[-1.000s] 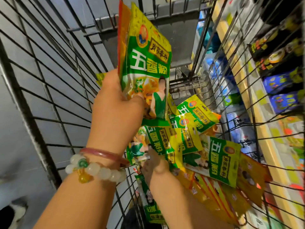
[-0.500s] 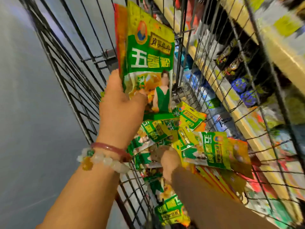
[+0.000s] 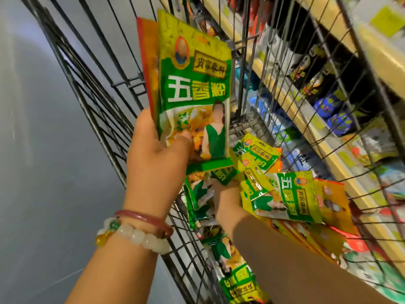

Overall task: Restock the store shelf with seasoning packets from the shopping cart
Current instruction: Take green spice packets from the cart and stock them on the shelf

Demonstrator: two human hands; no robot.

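Nearest, the person's left hand (image 3: 157,163), bracelets at the wrist, has its grip closed on a small upright stack of packets (image 3: 192,84) held above the cart (image 3: 92,88). Just beyond and lower, the right hand (image 3: 225,200) reaches down into the loose pile of packets (image 3: 291,196) lying in the cart; its fingers are buried among them, so I cannot tell whether that grip has closed. Past the cart's far side stands the shelf (image 3: 328,137). This looks like the gathering step; next, another packet needs pinching and adding to the stack.
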